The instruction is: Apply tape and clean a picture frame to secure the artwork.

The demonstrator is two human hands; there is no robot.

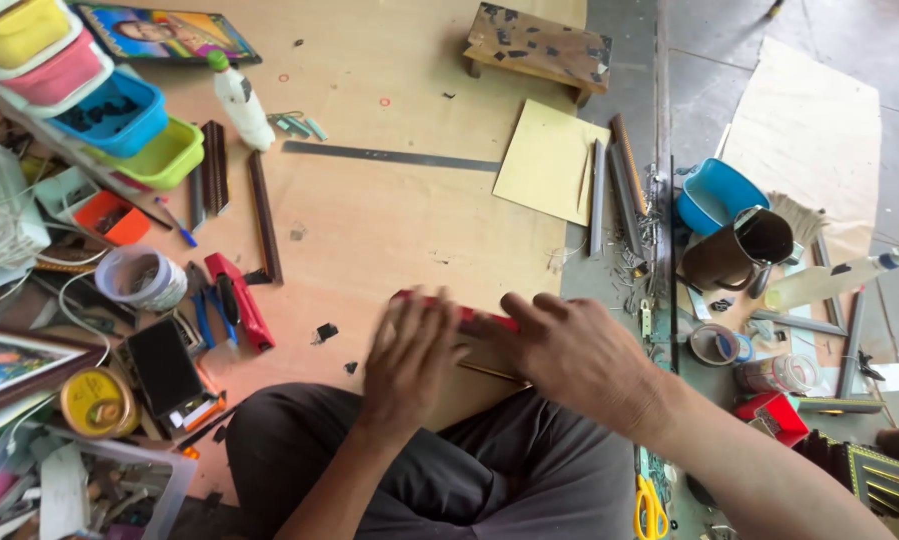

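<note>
1. The left hand [409,355] lies flat, fingers spread, on a long red flat strip [459,312] – blurred.
2. The right hand [574,355] presses beside it, fingers together on that strip's right end.
3. The strip rests on the tan plywood board [389,220], just before the crossed legs [449,470].

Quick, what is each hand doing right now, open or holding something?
Left hand: open, fingers spread, resting on the red frame piece.
Right hand: palm down on the same red frame piece; grip cannot be told.
</note>
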